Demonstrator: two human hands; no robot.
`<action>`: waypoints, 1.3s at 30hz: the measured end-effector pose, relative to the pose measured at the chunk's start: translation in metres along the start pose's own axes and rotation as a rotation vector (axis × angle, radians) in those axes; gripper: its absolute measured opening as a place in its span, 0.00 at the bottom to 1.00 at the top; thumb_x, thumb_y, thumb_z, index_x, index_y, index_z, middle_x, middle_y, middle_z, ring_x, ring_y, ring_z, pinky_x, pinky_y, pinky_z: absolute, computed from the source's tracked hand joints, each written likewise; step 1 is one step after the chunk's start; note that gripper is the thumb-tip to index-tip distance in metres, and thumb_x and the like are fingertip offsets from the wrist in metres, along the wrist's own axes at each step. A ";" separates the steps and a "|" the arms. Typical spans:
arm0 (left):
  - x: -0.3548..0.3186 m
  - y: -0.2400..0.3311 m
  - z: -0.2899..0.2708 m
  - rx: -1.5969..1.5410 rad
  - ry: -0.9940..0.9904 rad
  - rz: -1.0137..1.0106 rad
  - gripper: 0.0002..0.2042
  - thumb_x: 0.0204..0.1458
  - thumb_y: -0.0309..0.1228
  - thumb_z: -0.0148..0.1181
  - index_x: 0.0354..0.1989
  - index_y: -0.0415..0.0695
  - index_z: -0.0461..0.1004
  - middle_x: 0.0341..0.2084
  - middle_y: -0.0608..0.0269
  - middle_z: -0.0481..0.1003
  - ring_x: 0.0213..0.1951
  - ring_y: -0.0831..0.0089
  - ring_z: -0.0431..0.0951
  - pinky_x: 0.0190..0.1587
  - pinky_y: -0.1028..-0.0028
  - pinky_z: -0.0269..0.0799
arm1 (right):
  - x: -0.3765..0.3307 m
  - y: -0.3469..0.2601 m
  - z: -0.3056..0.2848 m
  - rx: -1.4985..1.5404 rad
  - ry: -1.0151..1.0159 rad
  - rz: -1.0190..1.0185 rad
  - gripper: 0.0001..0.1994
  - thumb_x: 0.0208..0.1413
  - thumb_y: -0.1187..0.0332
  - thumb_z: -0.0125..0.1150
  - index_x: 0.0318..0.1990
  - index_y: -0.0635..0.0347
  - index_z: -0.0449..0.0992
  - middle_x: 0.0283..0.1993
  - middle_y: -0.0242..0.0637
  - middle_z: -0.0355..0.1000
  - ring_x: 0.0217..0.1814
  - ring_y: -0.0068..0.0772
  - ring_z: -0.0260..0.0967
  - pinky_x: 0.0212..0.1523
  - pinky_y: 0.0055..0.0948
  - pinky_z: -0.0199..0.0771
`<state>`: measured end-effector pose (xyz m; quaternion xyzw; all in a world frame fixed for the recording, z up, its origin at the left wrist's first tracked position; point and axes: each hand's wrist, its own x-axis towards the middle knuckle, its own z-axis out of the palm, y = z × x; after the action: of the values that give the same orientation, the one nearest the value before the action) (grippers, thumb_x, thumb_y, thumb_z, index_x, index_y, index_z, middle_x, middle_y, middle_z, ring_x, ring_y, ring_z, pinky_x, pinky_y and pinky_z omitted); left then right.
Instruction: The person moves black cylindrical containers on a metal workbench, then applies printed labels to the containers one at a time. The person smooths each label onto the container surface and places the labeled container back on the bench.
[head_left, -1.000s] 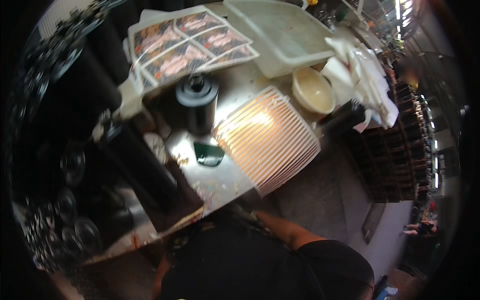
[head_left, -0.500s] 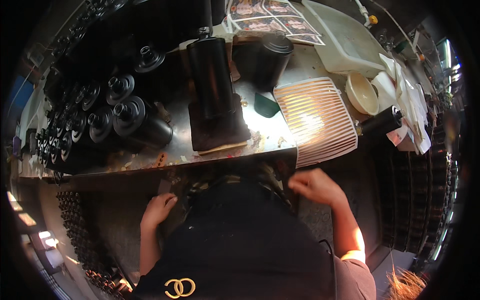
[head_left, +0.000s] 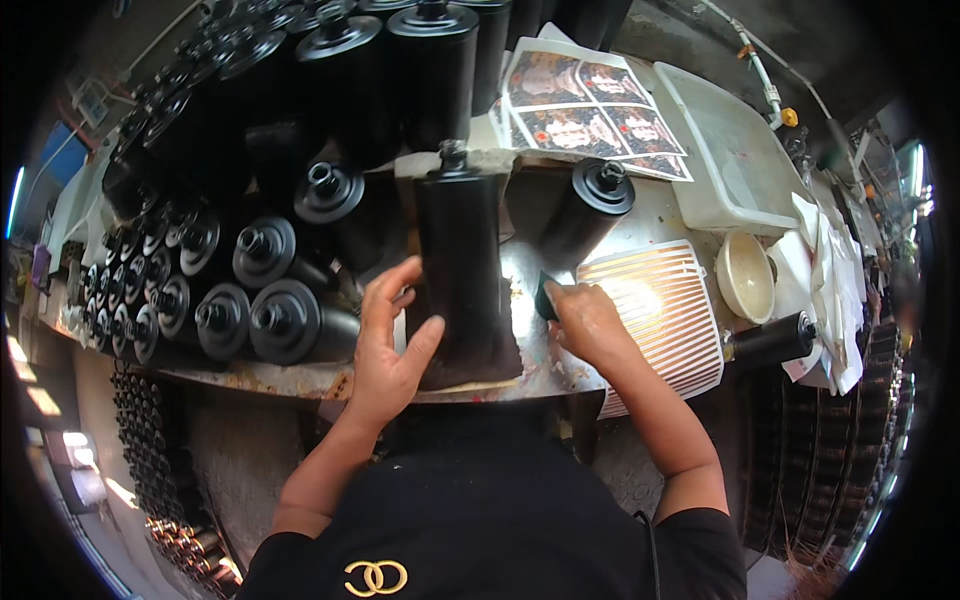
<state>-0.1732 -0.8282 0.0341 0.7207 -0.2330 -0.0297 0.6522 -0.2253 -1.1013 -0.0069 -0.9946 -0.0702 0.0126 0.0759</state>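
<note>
A tall black bottle with a narrow threaded neck stands in front of me on a dark pad at the table's near edge. My left hand is open at its left side, thumb and fingers apart. Whether the fingertips touch the bottle I cannot tell. My right hand is closed on a dark green flat scraper, mostly covered by the fingers. Right of that hand lies a white sheet with gold stripes. Behind the hand another black bottle leans.
Black bottles crowd the table's left and back. Printed picture sheets lie behind, beside a translucent plastic tray. On the right are a cream bowl, a small black cylinder and crumpled white paper.
Both hands have risen from my lap to the table. The left has come beside the standing bottle; the right has taken hold of the green scraper. The view has shifted.
</note>
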 end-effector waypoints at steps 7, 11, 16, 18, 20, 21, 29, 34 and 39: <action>0.043 -0.024 0.030 -0.260 0.032 -0.182 0.40 0.54 0.40 0.63 0.69 0.39 0.46 0.62 0.51 0.57 0.64 0.64 0.58 0.65 0.66 0.52 | 0.001 -0.001 -0.015 0.168 0.127 0.130 0.14 0.42 0.75 0.56 0.39 0.67 0.74 0.31 0.52 0.75 0.34 0.49 0.75 0.37 0.39 0.74; 0.049 -0.029 0.035 -0.215 0.011 -0.238 0.43 0.51 0.42 0.66 0.68 0.37 0.46 0.59 0.53 0.62 0.60 0.65 0.62 0.64 0.68 0.54 | -0.003 0.000 -0.026 0.708 0.349 0.321 0.14 0.48 0.73 0.53 0.43 0.65 0.76 0.36 0.49 0.76 0.38 0.42 0.75 0.42 0.34 0.73; 0.052 -0.024 0.033 -0.309 -0.018 -0.283 0.39 0.52 0.39 0.65 0.67 0.38 0.49 0.57 0.58 0.63 0.56 0.70 0.65 0.60 0.72 0.60 | -0.002 0.001 -0.035 1.563 0.262 0.478 0.10 0.58 0.70 0.49 0.37 0.66 0.76 0.29 0.33 0.71 0.30 0.24 0.66 0.35 0.24 0.67; 0.050 -0.025 0.037 -0.325 0.039 -0.298 0.38 0.53 0.38 0.64 0.67 0.40 0.49 0.57 0.59 0.64 0.56 0.71 0.65 0.59 0.73 0.60 | 0.004 -0.009 -0.030 1.506 0.228 0.481 0.13 0.62 0.63 0.50 0.35 0.64 0.75 0.22 0.26 0.63 0.23 0.13 0.56 0.25 0.17 0.56; 0.048 -0.025 0.039 -0.348 0.028 -0.277 0.34 0.55 0.37 0.61 0.66 0.40 0.51 0.55 0.59 0.64 0.56 0.72 0.65 0.58 0.73 0.61 | 0.010 -0.022 -0.035 1.543 0.089 0.468 0.12 0.62 0.63 0.54 0.39 0.64 0.76 0.24 0.23 0.62 0.25 0.14 0.54 0.28 0.19 0.56; 0.046 -0.025 0.040 -0.437 0.013 -0.354 0.34 0.54 0.39 0.62 0.65 0.39 0.52 0.55 0.58 0.65 0.55 0.72 0.66 0.58 0.73 0.61 | 0.015 -0.033 -0.039 1.513 0.079 0.430 0.14 0.61 0.61 0.56 0.46 0.63 0.75 0.23 0.21 0.61 0.26 0.11 0.53 0.27 0.16 0.54; 0.042 -0.028 0.037 -0.451 0.027 -0.428 0.37 0.54 0.41 0.63 0.65 0.37 0.50 0.55 0.56 0.64 0.57 0.70 0.65 0.59 0.72 0.61 | 0.040 -0.058 -0.024 1.315 -0.094 0.274 0.31 0.52 0.52 0.67 0.59 0.60 0.69 0.17 0.21 0.58 0.20 0.12 0.52 0.22 0.20 0.53; 0.041 -0.024 0.036 -0.429 0.021 -0.444 0.41 0.55 0.41 0.61 0.69 0.38 0.42 0.59 0.52 0.60 0.59 0.66 0.63 0.61 0.70 0.60 | 0.037 -0.055 -0.027 1.188 -0.066 0.324 0.30 0.50 0.51 0.68 0.56 0.61 0.71 0.17 0.23 0.60 0.21 0.13 0.56 0.24 0.20 0.58; 0.040 -0.027 0.035 -0.361 -0.001 -0.405 0.42 0.56 0.45 0.59 0.70 0.42 0.41 0.62 0.54 0.57 0.62 0.66 0.60 0.63 0.69 0.57 | 0.022 -0.005 -0.026 1.124 0.757 0.427 0.27 0.45 0.65 0.73 0.53 0.57 0.69 0.32 0.28 0.67 0.27 0.14 0.63 0.32 0.17 0.64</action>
<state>-0.1414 -0.8745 0.0137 0.6248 -0.0753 -0.2007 0.7508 -0.2031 -1.0971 0.0195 -0.7331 0.1747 -0.2847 0.5925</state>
